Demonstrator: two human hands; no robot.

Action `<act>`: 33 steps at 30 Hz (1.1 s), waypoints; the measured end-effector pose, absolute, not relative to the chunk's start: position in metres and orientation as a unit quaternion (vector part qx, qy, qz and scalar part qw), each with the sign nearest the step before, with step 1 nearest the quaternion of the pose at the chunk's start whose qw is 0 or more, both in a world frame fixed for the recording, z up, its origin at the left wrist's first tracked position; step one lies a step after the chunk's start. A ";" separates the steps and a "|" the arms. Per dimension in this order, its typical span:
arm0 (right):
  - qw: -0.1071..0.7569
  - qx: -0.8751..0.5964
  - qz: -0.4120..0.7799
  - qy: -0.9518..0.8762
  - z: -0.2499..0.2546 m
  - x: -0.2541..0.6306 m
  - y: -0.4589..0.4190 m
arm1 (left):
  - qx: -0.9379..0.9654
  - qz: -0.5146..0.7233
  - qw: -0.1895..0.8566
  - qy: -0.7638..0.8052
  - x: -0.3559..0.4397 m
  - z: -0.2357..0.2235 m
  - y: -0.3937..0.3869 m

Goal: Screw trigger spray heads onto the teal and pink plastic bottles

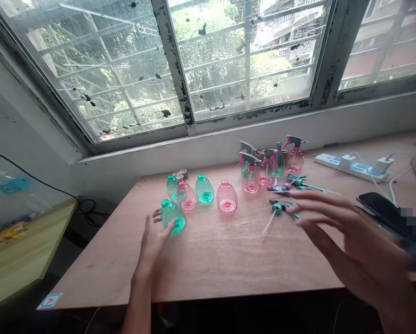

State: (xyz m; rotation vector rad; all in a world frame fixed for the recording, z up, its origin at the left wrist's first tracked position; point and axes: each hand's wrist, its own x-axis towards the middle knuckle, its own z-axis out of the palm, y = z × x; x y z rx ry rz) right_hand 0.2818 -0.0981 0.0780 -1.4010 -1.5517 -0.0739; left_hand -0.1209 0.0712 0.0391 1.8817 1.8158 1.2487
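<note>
My left hand (155, 235) is wrapped round a green clear plastic bottle (172, 217) without a cap, thumb in front and fingers at its left side. The bottle tilts slightly. Behind it stand more open bottles: a pink bottle (187, 197), a green bottle (204, 189) and another pink bottle (227, 196). My right hand (347, 236), slightly blurred, hovers with its fingers stretched out and holds nothing. Near its fingertips lies a green-collared spray head (277, 208) with a white tube. Further spray heads (291, 184) lie just beyond.
Assembled spray bottles (251, 178) cluster at the back of the wooden table (208, 264). A white power strip (352, 167) with plugged-in chargers and a dark phone (378, 204) are at the right. Small boxes (180, 174) sit by the wall under the window.
</note>
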 end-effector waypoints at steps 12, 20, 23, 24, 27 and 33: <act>0.282 -0.667 0.133 -0.676 -0.027 0.339 0.014 | 0.652 0.415 0.248 0.583 -0.012 -0.020 -0.007; 0.562 -0.691 0.223 -0.395 -0.040 0.273 -0.044 | 0.610 0.475 0.359 0.523 -0.009 -0.027 -0.015; 0.637 -0.689 0.186 -0.292 -0.037 0.249 -0.051 | 0.607 0.523 0.355 0.482 -0.012 -0.032 -0.018; 0.643 -0.685 0.174 -0.293 -0.034 0.244 -0.051 | 0.611 0.532 0.344 0.475 -0.012 -0.031 -0.019; 0.655 -0.690 0.138 -0.276 -0.028 0.238 -0.048 | 0.629 0.532 0.321 0.468 -0.010 -0.026 -0.024; 0.654 -0.697 0.076 -0.284 -0.022 0.234 -0.051 | 0.667 0.480 0.328 0.467 -0.010 -0.017 -0.028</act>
